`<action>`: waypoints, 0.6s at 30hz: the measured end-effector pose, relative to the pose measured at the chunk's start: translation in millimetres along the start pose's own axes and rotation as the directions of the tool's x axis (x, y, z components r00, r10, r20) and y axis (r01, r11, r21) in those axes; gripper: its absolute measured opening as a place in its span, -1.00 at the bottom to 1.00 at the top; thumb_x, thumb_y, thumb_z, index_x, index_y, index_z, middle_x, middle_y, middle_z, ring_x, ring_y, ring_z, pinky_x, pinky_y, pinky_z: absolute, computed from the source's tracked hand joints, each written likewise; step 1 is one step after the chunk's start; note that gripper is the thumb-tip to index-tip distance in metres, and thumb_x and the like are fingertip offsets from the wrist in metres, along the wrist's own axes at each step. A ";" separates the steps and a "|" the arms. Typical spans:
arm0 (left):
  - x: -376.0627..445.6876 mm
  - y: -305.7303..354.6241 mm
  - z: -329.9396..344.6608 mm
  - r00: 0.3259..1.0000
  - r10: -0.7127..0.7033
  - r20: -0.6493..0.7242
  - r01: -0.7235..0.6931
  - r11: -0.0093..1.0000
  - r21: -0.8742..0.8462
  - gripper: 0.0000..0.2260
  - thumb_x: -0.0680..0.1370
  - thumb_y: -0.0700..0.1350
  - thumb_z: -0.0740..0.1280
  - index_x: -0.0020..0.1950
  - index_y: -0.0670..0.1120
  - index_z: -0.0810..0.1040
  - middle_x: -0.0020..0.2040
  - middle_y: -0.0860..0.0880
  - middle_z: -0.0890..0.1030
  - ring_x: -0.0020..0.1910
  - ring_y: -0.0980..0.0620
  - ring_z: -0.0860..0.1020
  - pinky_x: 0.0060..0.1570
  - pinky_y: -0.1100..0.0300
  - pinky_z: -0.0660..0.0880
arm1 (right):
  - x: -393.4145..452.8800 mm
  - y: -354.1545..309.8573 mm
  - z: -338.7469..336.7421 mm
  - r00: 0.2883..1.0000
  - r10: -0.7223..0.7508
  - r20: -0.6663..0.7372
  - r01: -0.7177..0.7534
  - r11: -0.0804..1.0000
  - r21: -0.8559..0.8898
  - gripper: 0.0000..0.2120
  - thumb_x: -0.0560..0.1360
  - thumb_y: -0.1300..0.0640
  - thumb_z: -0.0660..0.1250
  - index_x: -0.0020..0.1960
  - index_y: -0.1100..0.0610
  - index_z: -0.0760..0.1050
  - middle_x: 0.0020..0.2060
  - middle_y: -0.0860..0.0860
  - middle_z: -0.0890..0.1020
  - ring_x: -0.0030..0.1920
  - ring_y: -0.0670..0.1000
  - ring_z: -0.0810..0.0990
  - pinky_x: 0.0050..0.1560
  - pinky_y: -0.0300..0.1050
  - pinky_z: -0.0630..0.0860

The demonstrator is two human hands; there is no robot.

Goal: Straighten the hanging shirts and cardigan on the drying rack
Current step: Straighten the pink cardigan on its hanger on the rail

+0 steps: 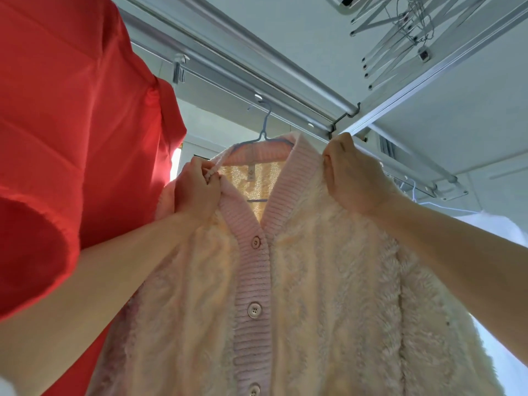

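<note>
Bare forearms reach up from the lower corners toward a fluffy cream cardigan (328,281) filling the centre and 6 o'clock area. Its pink ribbed button band runs down the middle, buttoned. At 9 o'clock of the collar, the left hand (197,190) has its grip clamped on the collar edge; at 3 o'clock, the right hand (354,178) is clenched on the opposite shoulder. A pale blue hanger (264,132) carries the cardigan from the silver drying rack (285,78) at 12 o'clock. Beside it at 9 o'clock hangs a red shirt (71,138).
</note>
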State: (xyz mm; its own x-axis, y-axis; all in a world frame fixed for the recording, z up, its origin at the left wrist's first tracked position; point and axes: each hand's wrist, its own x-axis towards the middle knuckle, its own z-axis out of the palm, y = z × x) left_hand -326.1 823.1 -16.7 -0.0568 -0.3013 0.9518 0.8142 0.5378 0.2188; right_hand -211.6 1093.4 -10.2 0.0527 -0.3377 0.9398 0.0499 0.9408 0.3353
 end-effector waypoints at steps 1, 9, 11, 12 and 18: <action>0.5 2.1 -0.2 1.000 -0.024 -0.001 0.024 0.999 -0.028 -0.80 0.55 -0.13 0.29 0.16 -0.09 0.54 0.06 -0.06 0.62 0.05 -0.04 0.57 0.01 0.13 0.44 | 0.1 0.7 0.7 1.000 0.008 0.021 -0.008 1.000 -0.013 -0.74 0.63 0.06 0.08 0.07 0.23 0.41 0.07 0.16 0.46 -0.28 0.17 0.53 -0.34 -0.05 0.38; -54.5 26.2 12.8 0.984 -0.059 0.168 0.059 0.998 0.007 -0.29 0.62 0.22 0.05 0.64 -0.03 -0.19 0.65 -0.09 -0.07 0.62 -0.04 -0.09 0.57 -0.03 -0.17 | 6.7 24.6 -10.2 0.925 0.186 0.331 -0.173 0.982 -0.069 -0.63 0.58 -0.22 -0.03 -0.24 -0.05 0.34 -0.31 -0.05 0.50 -0.18 0.11 0.56 -0.18 -0.05 0.43; -67.9 16.1 23.0 0.964 -0.045 0.261 0.012 0.992 0.127 -0.18 0.58 0.34 0.03 0.61 -0.02 -0.35 0.64 -0.07 -0.21 0.62 -0.05 -0.21 0.56 -0.08 -0.21 | 6.0 31.9 -17.8 0.895 0.184 0.407 -0.202 0.979 0.001 -0.60 0.59 -0.22 0.03 -0.34 -0.05 0.29 -0.37 -0.05 0.47 -0.27 0.04 0.52 -0.26 -0.10 0.36; -74.9 11.3 27.5 0.952 -0.059 0.302 0.008 0.986 0.165 -0.13 0.54 0.42 -0.01 0.59 -0.01 -0.39 0.63 -0.05 -0.26 0.61 -0.05 -0.25 0.55 -0.09 -0.24 | 4.8 34.5 -22.9 0.892 0.182 0.415 -0.239 0.967 0.088 -0.59 0.59 -0.21 0.10 -0.36 -0.05 0.29 -0.40 -0.06 0.45 -0.33 0.00 0.47 -0.31 -0.12 0.32; -102.8 6.1 40.5 0.900 -0.121 0.418 0.035 0.978 0.207 -0.03 0.45 0.56 -0.11 0.57 -0.03 -0.43 0.61 -0.01 -0.35 0.58 -0.03 -0.34 0.55 -0.11 -0.25 | -10.5 33.3 -32.2 0.948 0.170 0.271 -0.260 0.902 0.344 -0.66 0.57 -0.07 0.27 -0.35 -0.01 0.40 -0.42 -0.08 0.46 -0.33 -0.01 0.43 -0.27 -0.10 0.26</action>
State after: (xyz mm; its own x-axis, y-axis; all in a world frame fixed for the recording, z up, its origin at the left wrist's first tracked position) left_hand -338.7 889.3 -104.5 -0.3916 -0.0071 0.9201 0.6740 0.6785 0.2921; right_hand -178.4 1127.4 -11.0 -0.2118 -0.1523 0.9654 -0.3121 0.9466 0.0808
